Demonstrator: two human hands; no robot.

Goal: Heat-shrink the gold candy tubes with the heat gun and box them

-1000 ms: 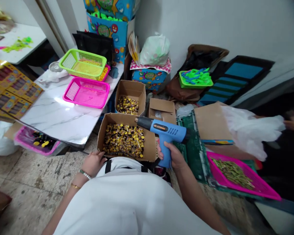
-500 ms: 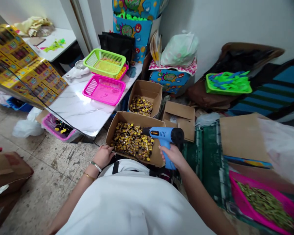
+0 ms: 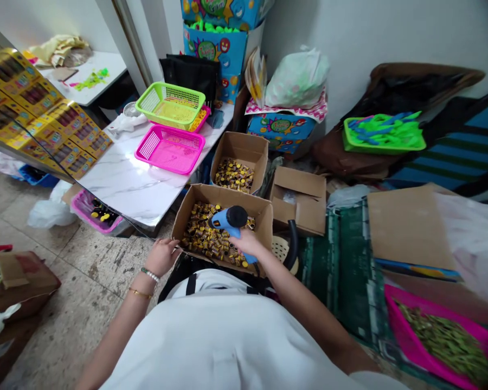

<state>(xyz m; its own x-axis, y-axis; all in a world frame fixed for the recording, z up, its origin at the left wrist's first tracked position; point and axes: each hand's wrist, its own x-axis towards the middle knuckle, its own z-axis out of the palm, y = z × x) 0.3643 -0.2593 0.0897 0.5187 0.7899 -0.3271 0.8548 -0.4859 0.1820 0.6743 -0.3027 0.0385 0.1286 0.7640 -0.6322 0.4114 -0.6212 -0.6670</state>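
Observation:
My right hand (image 3: 250, 242) grips the handle of a blue heat gun (image 3: 229, 219), held over a cardboard box (image 3: 262, 211) full of small yellow-and-black tubes (image 3: 203, 236). The gun's black rear faces the camera and its nozzle points down into the box. My left hand (image 3: 161, 256) rests on the box's near left edge, fingers curled over the rim. A black cord (image 3: 293, 244) loops to the right of the box.
A second box of tubes (image 3: 236, 173) and an open carton (image 3: 299, 197) stand behind. A marble table (image 3: 122, 181) to the left carries a pink basket (image 3: 169, 149) and a green basket (image 3: 171, 104). A pink tray (image 3: 443, 338) sits at right on green matting.
My right hand swung the heat gun left from beside the box to over it, and turned the nozzle down toward the tubes. The view shifted left. My left hand stayed on the box.

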